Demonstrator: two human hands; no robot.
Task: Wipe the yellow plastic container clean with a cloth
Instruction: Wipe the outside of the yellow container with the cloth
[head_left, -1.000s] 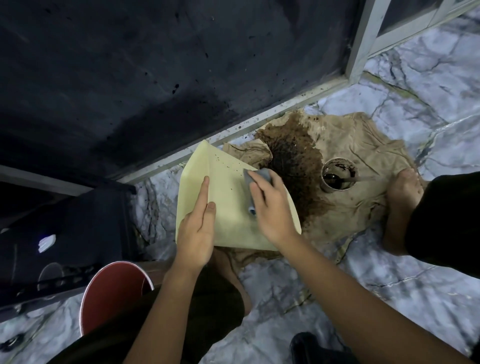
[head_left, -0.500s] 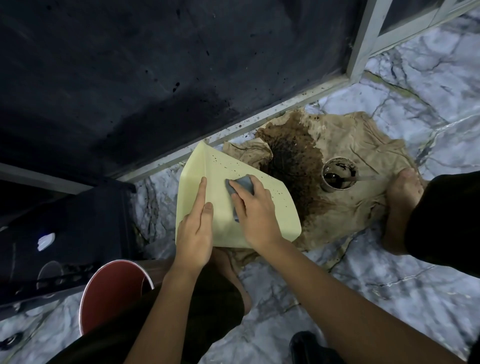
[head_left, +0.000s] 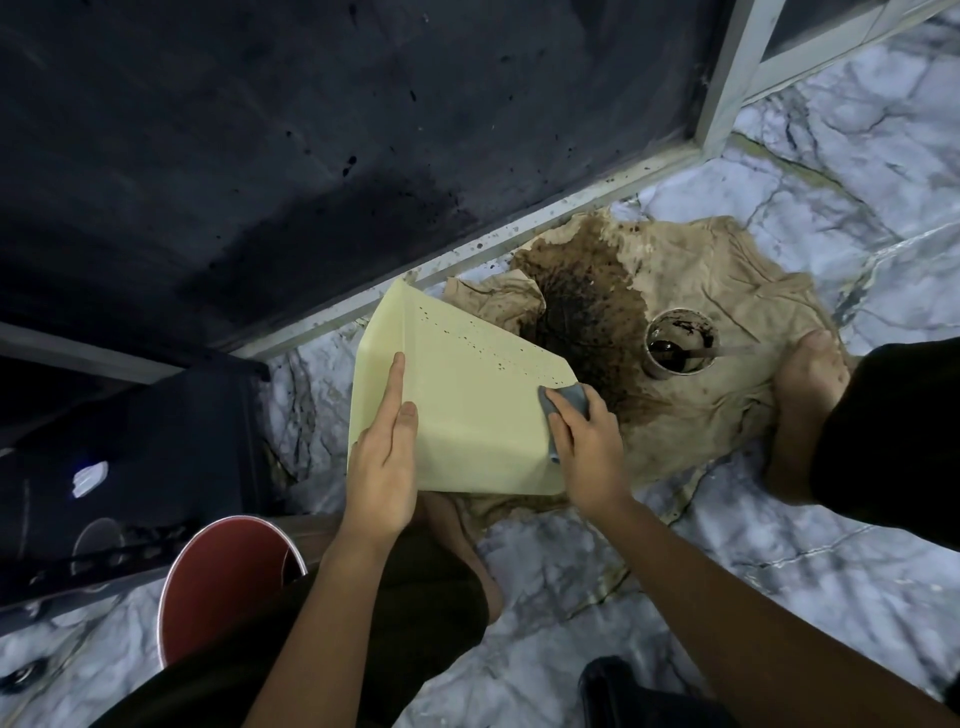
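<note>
The yellow plastic container (head_left: 467, 400) is tipped with its flat pale side facing me, above the marble floor. Small dark specks dot its upper right part. My left hand (head_left: 382, 462) holds its lower left side, fingers flat on the surface. My right hand (head_left: 584, 447) presses a small grey cloth (head_left: 566, 400) against the container's right edge; most of the cloth is hidden under my fingers.
A beige floor rag (head_left: 717, 332) with a large dark brown stain lies beyond the container, with a small cup (head_left: 680, 340) of dark liquid on it. My bare foot (head_left: 805, 384) rests on its right side. A red bucket (head_left: 218, 577) stands at lower left, a dark wall behind.
My right hand with the grey cloth slid left to the container's middle, then back right to its right edge. The left hand kept its hold.
</note>
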